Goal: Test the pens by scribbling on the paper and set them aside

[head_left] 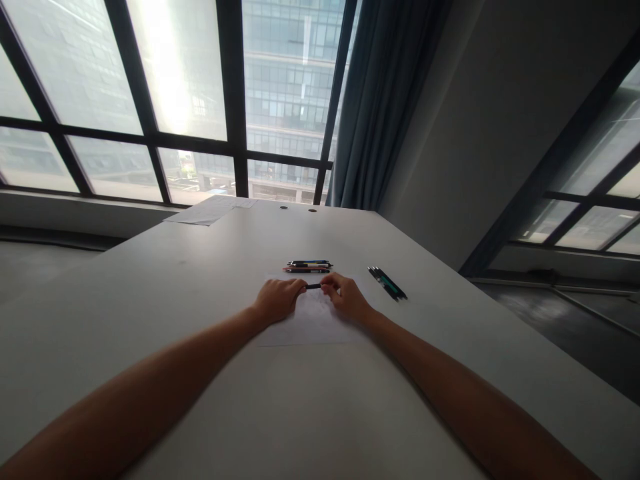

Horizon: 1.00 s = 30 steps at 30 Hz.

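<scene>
Between my two hands, a dark pen (313,286) lies crosswise just above a white sheet of paper (310,330). My left hand (279,299) is closed around its left end, resting on the sheet's left side. With thumb and fingers, my right hand (347,298) pinches the pen's right end. Only the short middle of the pen shows; my fingers hide both ends. Just beyond my hands lies a row of several pens (309,266), side by side. Right of my right hand is a slanted group of dark pens (387,283), some with teal parts.
The white table (210,400) stretches away toward large windows (295,80). Loose papers (200,212) lie at its far left corner. Two round dark fittings (284,208) sit near the far edge. A blue curtain (370,107) hangs behind the table's far right.
</scene>
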Each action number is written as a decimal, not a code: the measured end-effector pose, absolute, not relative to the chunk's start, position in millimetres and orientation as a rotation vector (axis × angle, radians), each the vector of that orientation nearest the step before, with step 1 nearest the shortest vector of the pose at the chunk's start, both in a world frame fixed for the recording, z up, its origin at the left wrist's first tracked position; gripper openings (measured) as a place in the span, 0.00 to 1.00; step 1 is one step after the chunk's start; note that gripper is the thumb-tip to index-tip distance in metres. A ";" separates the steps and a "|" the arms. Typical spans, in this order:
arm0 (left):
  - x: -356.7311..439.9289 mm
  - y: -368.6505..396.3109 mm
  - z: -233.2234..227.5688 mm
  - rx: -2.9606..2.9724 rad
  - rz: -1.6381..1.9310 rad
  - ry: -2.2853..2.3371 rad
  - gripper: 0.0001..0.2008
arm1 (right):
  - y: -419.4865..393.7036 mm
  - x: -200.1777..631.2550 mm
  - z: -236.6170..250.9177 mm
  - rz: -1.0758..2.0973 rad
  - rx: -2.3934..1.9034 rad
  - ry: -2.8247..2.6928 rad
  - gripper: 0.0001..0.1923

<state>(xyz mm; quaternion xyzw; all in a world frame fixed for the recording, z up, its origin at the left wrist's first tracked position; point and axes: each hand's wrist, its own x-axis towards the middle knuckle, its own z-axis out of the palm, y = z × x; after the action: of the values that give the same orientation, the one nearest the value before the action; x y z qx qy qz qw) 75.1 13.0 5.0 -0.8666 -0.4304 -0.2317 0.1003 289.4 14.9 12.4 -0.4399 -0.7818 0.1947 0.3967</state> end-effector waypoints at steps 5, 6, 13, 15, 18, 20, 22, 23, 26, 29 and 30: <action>75.4 12.3 6.5 -2.572 -0.667 -1.305 0.13 | 16.9 290.7 12.2 0.541 -1.140 -1.972 0.12; 75.5 12.1 6.9 -2.574 -0.656 -1.310 0.12 | 17.9 291.4 11.7 0.541 -1.177 -1.985 0.14; 76.1 10.9 9.1 -2.585 -0.614 -1.363 0.13 | 22.7 295.9 5.5 0.475 -1.218 -2.048 0.14; 76.0 10.8 9.2 -2.591 -0.604 -1.368 0.13 | 23.8 296.9 3.0 0.490 -1.199 -2.046 0.15; 75.7 11.1 8.7 -2.593 -0.607 -1.363 0.14 | 28.5 300.1 0.2 0.584 -1.132 -1.942 0.20; 75.6 11.5 8.1 -2.590 -0.607 -1.360 0.14 | 33.5 304.5 -0.2 0.634 -1.092 -1.806 0.23; 75.6 11.9 7.7 -2.589 -0.601 -1.363 0.14 | 38.7 311.3 1.1 0.586 -1.116 -1.701 0.24; 75.6 12.0 7.6 -2.591 -0.596 -1.366 0.14 | 40.8 315.4 2.4 0.522 -1.154 -1.684 0.23; 75.8 12.4 7.5 -2.597 -0.590 -1.377 0.14 | 44.3 329.6 7.3 0.228 -1.317 -1.831 0.14; 75.8 12.9 7.0 -2.601 -0.601 -1.377 0.15 | 45.2 342.0 10.6 0.020 -1.434 -2.141 0.05; 75.7 13.0 6.7 -2.601 -0.606 -1.376 0.15 | 45.8 345.0 10.8 0.016 -1.450 -2.222 0.04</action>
<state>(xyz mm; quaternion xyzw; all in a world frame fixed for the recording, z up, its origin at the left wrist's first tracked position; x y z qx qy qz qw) 75.7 13.0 6.7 -0.8638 -0.4568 -0.2013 0.0684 345.0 45.8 10.8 -0.5302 -0.8126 0.0059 0.2420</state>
